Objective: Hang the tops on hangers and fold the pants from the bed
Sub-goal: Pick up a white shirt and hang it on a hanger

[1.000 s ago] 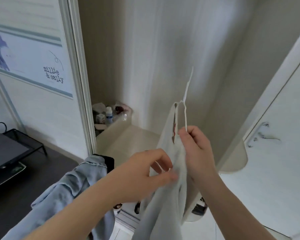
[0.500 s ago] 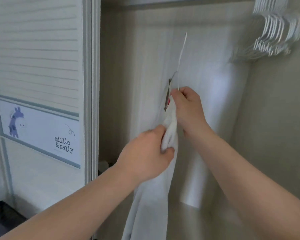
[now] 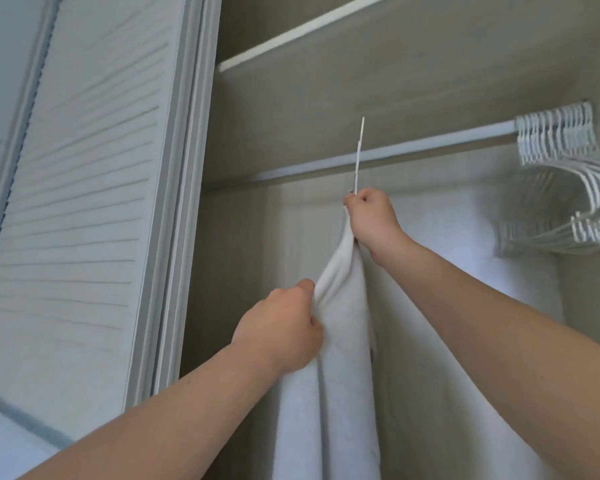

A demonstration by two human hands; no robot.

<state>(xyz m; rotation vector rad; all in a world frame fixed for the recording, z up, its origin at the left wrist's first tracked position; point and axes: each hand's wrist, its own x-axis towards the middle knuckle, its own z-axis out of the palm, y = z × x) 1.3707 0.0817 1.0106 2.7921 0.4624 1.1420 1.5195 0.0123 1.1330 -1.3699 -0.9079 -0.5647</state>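
A white top (image 3: 340, 358) hangs on a white hanger (image 3: 359, 152), seen edge-on, whose hook crosses in front of the wardrobe rail (image 3: 413, 152). My right hand (image 3: 373, 220) grips the hanger's neck together with the top's collar, just below the rail. Lower and to the left, my left hand (image 3: 281, 336) pinches a fold of the top's shoulder. The rest of the hanger is hidden inside the fabric.
Several bare white hangers (image 3: 565, 174) bunch at the rail's right end. A shelf edge (image 3: 305, 29) runs above the rail. A slatted wardrobe door (image 3: 77, 202) stands at the left.
Both hands have lifted the top and hanger up to the rail's height; the view has tilted up, bringing the rail and shelf into sight.
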